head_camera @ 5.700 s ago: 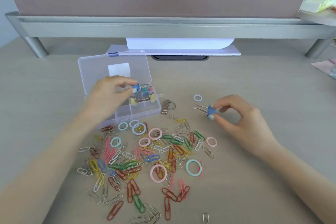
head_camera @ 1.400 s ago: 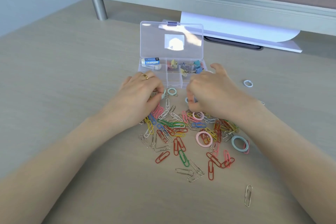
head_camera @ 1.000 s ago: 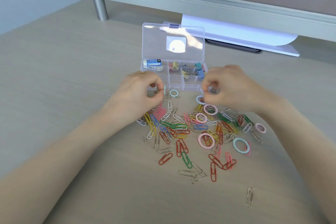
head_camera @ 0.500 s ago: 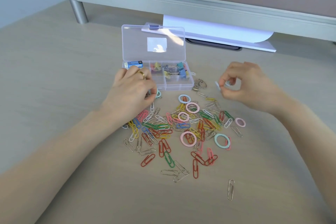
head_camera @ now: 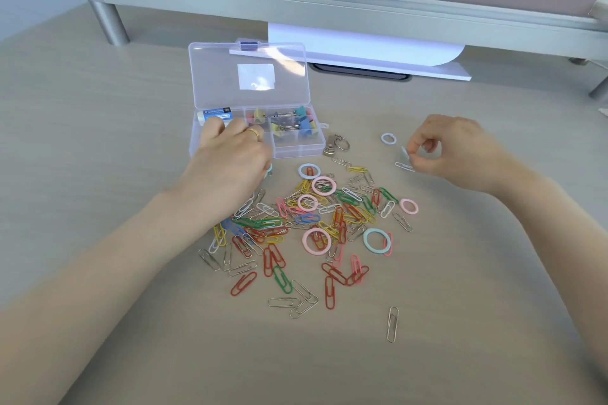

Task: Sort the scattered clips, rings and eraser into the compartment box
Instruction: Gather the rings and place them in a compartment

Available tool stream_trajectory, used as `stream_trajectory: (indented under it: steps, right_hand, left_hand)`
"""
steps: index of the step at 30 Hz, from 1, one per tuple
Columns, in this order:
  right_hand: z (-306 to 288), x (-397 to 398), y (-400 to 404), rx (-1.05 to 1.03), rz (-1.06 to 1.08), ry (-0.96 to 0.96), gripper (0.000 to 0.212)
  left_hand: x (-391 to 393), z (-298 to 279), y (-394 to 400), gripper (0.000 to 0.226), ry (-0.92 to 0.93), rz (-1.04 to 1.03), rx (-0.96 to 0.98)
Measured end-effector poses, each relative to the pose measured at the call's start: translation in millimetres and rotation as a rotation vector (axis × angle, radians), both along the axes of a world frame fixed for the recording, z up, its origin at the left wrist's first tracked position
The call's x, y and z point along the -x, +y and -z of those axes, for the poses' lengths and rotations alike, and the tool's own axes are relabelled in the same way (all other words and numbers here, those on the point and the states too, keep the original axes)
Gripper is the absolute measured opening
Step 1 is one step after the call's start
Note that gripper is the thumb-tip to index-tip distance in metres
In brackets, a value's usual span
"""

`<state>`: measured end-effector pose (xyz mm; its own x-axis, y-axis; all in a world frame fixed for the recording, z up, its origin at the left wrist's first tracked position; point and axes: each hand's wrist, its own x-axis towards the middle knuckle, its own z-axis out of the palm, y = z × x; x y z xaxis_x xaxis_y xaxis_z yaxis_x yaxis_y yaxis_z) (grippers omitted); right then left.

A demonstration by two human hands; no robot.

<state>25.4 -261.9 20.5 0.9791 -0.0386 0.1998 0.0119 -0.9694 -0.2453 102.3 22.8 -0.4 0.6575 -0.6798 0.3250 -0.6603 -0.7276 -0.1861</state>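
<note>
The clear compartment box (head_camera: 297, 152) stands open, its lid (head_camera: 217, 76) tilted back. Its back-left cell holds the white-and-blue eraser (head_camera: 215, 113), and the right cells hold coloured binder clips (head_camera: 296, 125). My left hand (head_camera: 230, 158) lies palm down over the box's front-left cell with fingers curled; what they hold is hidden. My right hand (head_camera: 457, 151), right of the box, pinches a small pale ring (head_camera: 404, 152) edge-on, beside a pale blue ring (head_camera: 388, 138) on the desk. Coloured paper clips (head_camera: 279, 223) and rings (head_camera: 316, 240) lie scattered in front.
A metal key ring with a clasp (head_camera: 336, 145) lies by the box's right corner. One silver clip (head_camera: 392, 324) lies alone near me. Behind the box are a white sheet on a flat stand (head_camera: 362, 46) and a grey shelf rail with its leg (head_camera: 112, 23).
My left hand has moved from the pile's edge onto the box's front-left cell. My right hand has drifted right, still pinched on the small ring, close to the pale blue ring.
</note>
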Motion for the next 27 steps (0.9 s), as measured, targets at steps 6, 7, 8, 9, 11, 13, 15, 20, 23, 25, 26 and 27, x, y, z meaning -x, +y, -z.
stream_trajectory:
  steps: [6,7,8,9,11,13,15,20,23,25,26,27]
  right_hand:
    - [8.0,-39.8,-7.5,0.126,0.069,-0.081,0.003]
    - [10.9,-43.9,-7.7,0.136,0.061,-0.059,0.002]
    - [13.2,-46.5,-7.5,0.135,0.051,-0.045,0.002]
    - [14.9,-47.8,-7.2,0.123,0.042,-0.039,0.003]
    - [17.2,-49.0,-7.3,0.098,0.034,-0.036,0.004]
    - [18.5,-48.4,-7.0,0.076,0.038,-0.034,0.005]
    - [19.8,-48.6,-6.2,0.068,0.039,-0.031,0.007]
    - [14.5,-53.5,-0.1,0.155,0.079,0.009,0.010]
    - [6.1,-54.0,6.3,0.193,0.135,0.096,0.010]
    - [2.8,-55.5,13.2,0.227,0.177,0.162,0.012]
    - [2.1,-56.9,16.4,0.256,0.200,0.191,0.014]
    - [1.8,-58.1,19.5,0.285,0.220,0.216,0.017]
  left_hand:
    - [-1.0,-0.2,-6.5,0.024,-0.005,-0.050,-0.077]
    - [-1.1,1.7,-5.7,0.016,0.022,-0.051,-0.024]
    - [-1.5,3.7,-4.3,0.012,0.052,-0.070,0.039]
    - [-0.5,4.5,-2.1,0.013,0.081,-0.084,0.100]
    - [2.8,6.1,3.5,0.012,0.121,-0.095,0.210]
    - [5.0,8.5,7.7,0.012,0.130,-0.087,0.250]
    - [5.6,10.1,8.8,0.010,0.142,-0.075,0.266]
    - [4.2,9.1,6.9,0.006,0.207,-0.093,0.343]
    - [3.3,5.9,7.1,0.007,0.247,-0.104,0.295]
    - [3.1,5.0,7.5,0.009,0.216,-0.110,0.215]
    - [3.4,4.8,7.3,0.010,0.194,-0.114,0.183]
    - [4.3,4.7,6.8,0.011,0.177,-0.118,0.162]
